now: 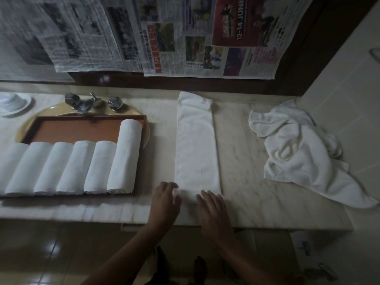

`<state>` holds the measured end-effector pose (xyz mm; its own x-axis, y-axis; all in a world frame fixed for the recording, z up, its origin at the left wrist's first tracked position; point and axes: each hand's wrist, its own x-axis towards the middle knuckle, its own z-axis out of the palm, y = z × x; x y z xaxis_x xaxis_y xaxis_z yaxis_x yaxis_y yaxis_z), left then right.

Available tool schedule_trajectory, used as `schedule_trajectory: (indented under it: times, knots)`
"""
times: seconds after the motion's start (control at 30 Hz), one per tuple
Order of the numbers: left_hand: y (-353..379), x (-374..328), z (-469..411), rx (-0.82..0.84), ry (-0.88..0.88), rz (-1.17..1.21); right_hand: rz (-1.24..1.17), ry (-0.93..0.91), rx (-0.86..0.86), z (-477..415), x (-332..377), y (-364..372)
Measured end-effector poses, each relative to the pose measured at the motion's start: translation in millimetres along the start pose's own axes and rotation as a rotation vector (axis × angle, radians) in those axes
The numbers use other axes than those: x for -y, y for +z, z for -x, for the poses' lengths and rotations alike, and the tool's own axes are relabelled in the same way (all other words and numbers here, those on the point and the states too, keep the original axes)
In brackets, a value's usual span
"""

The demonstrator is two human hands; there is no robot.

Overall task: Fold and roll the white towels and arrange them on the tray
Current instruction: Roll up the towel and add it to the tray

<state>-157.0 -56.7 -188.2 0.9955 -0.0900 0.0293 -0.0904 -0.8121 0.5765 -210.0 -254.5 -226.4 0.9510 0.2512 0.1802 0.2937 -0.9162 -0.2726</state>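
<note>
A white towel (196, 145) folded into a long narrow strip lies on the marble counter, running away from me. Its near end is turned up into a small roll. My left hand (165, 200) rests on the left side of that roll, and my right hand (212, 210) lies on its right side, fingers stretched forward. A brown wooden tray (78, 128) stands to the left over the basin and holds several rolled white towels (96, 167) side by side. A crumpled white towel (302, 149) lies loose at the right.
A tap with two knobs (92, 102) sits behind the tray. A white dish (12, 103) stands at the far left. Newspaper sheets (185, 33) hang on the wall behind. The counter's front edge (102, 212) runs just below my hands.
</note>
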Motion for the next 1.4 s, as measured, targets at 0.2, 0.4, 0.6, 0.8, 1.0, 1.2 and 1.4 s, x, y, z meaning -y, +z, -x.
schedule_trajectory:
  times: [0.2, 0.4, 0.6, 0.8, 1.0, 1.2, 1.4]
  knots:
    - [36.3, 0.0, 22.7, 0.097, 0.450, -0.389, 0.027, -0.071, 0.030, -9.1, -14.1, 3.0]
    - [23.6, 22.5, -3.9, 0.163, 0.615, -0.440, 0.034, -0.130, 0.073, -30.2, -30.2, -8.3]
    - [9.2, 18.2, -17.1, 0.222, 0.726, -0.447, 0.003, -0.157, 0.139, -31.8, -33.8, -24.1]
    - [-5.8, 25.4, -1.9, 0.339, 0.575, -0.179, -0.206, -0.100, 0.169, -10.6, -35.2, -33.5]
    - [-16.6, 24.4, 14.6, 0.256, 0.536, -0.055, -0.405, -0.011, 0.284, -6.8, -42.7, -46.6]
    - [-20.1, 27.9, 19.6, 0.275, 0.072, 0.186, -0.538, 0.201, 0.270, -13.8, -48.5, -51.1]
    - [-20.0, 19.6, 5.9, 0.222, -0.142, 0.264, -0.412, 0.205, 0.124, -20.9, -44.8, -40.8]
